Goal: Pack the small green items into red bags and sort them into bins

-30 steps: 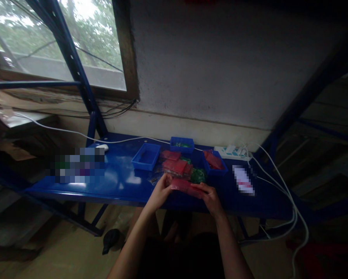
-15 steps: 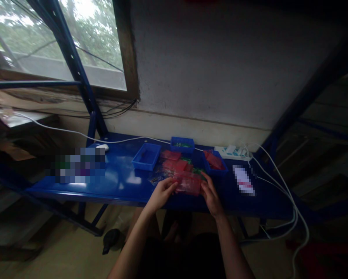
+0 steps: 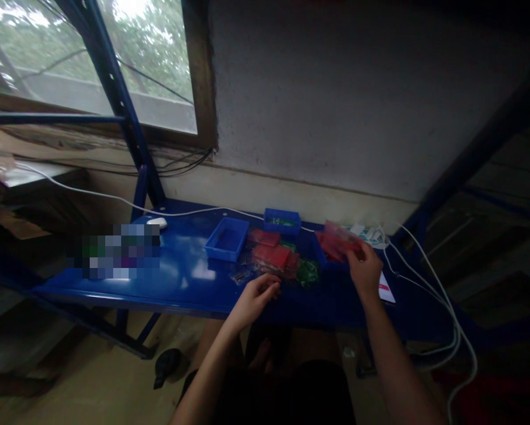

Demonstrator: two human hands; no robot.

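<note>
My right hand (image 3: 363, 265) pinches a clear bag with red contents (image 3: 339, 236) over the right blue tray (image 3: 321, 257), where more red pieces lie. My left hand (image 3: 259, 295) rests at the near side of a pile of red packets (image 3: 271, 255), its fingers curled and apart, with nothing visible in them. Green packets (image 3: 308, 273) lie at the pile's right side, and small clear bags (image 3: 242, 274) at its left. Behind the pile is a blue tray (image 3: 283, 228) with green items. Another blue tray (image 3: 227, 255) stands at left, with hardly anything visible inside.
A phone (image 3: 386, 290) lies partly behind my right wrist. A white power strip (image 3: 371, 236) and white cables (image 3: 418, 280) are at the right. A white mouse (image 3: 156, 223) and a pixelated area are at the left of the blue table (image 3: 176, 289).
My right hand has moved right and away from me, carrying a red bag to the right tray. My left hand has let go of that bag. The view has shifted slightly.
</note>
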